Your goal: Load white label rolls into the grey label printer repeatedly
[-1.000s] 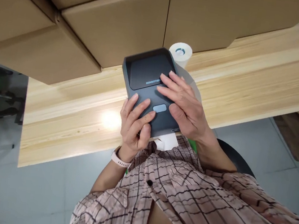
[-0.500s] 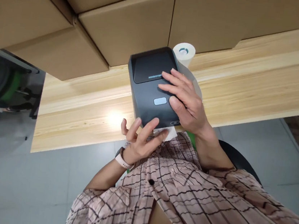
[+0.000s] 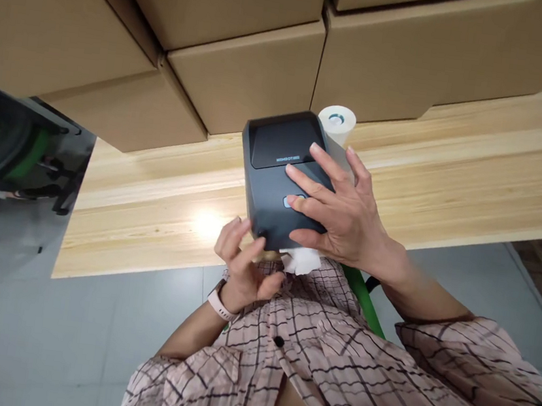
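1 dark grey printer [image 3: 272,215] is sitting directly under the right grip [image 3: 348,216], its boxy body showing rounded corners, a matte face and 1 glossy smoked panel [image 3: 281,143] at the fingertips. The right grip is lying spread over the printer, its digits parting rather than clasping; 1 fingertip [image 3: 295,201] is resting on 1 pale, pill-shaped button [image 3: 287,202]. The left grip [image 3: 245,272] is curling loosely, fingers and thumb standing apart, just beside the printer's near corner; whether it is touching there, I cannot tell. Between the 2 grips, 1 piece of thin, crumpled white paper [image 3: 302,261] is poking out at the printer's near edge. Beyond the right grip, 1 smooth white roll [image 3: 344,114] is standing upright, showing 1 teal ring in its core. Farther beyond the 2 grips, at least 4 flat-sided brown cardboard boxes [image 3: 246,81] are standing packed together. 1 wood-grained counter [image 3: 477,169] is stretching to either side of the grips. Behind the left grip, 1 pale pink watch band [image 3: 220,303] is circling the wrist, and 1 crinkled plaid shirt [image 3: 330,362] is showing 1 round dark shirt button [image 3: 278,341].
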The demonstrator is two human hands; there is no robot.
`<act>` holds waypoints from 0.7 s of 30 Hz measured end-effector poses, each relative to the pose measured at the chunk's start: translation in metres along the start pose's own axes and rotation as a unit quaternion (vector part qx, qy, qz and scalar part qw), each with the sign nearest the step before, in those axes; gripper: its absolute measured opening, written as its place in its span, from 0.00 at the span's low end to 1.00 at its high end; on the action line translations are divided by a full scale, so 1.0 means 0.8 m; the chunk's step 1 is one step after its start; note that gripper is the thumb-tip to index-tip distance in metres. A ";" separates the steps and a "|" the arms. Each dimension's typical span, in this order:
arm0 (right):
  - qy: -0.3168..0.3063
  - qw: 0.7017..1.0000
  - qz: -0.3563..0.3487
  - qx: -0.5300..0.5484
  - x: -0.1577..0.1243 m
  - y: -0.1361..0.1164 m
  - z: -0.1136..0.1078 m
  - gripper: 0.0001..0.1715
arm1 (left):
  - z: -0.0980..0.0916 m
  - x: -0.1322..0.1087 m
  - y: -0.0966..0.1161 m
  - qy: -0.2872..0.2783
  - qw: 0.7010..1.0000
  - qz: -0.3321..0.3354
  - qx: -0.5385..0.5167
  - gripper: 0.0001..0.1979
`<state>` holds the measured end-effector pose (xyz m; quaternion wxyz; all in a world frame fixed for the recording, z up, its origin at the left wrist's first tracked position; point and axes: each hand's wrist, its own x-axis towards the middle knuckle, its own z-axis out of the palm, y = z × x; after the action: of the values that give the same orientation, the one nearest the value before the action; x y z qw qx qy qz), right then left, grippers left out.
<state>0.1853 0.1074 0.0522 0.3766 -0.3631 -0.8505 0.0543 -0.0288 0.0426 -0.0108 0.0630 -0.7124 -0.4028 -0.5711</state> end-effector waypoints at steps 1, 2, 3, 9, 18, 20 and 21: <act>-0.002 1.000 -0.012 -0.009 -0.001 0.000 0.000 0.25 | 0.002 0.004 -0.002 0.013 0.999 -0.037 -0.015 0.28; 0.001 1.000 -0.022 -0.012 -0.004 0.000 0.000 0.24 | 0.003 0.008 -0.003 0.022 0.996 -0.078 -0.031 0.28; 0.013 1.000 -0.026 -0.004 -0.009 0.001 0.000 0.23 | 0.005 0.013 -0.005 0.022 0.991 -0.121 -0.050 0.27; 0.140 0.965 0.112 0.194 -0.054 0.015 0.010 0.35 | -0.001 0.038 -0.013 -0.059 0.933 -0.316 -0.165 0.25; 0.104 0.980 0.081 0.152 0.002 0.033 -0.004 0.51 | 0.020 0.128 -0.060 -0.065 0.943 -0.251 -0.211 0.28; 0.103 0.987 0.069 0.106 0.037 0.049 -0.013 0.48 | 0.034 0.145 -0.089 -0.054 0.940 -0.239 -0.236 0.31; 0.108 0.988 0.066 0.085 0.055 0.059 -0.015 0.47 | 0.041 0.150 -0.104 -0.054 0.938 -0.240 -0.242 0.33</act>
<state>0.2006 0.1685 0.0697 0.4915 -0.3891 -0.7711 0.1118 -0.0545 0.1764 0.0512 -0.2723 -0.6179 -0.4144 -0.6101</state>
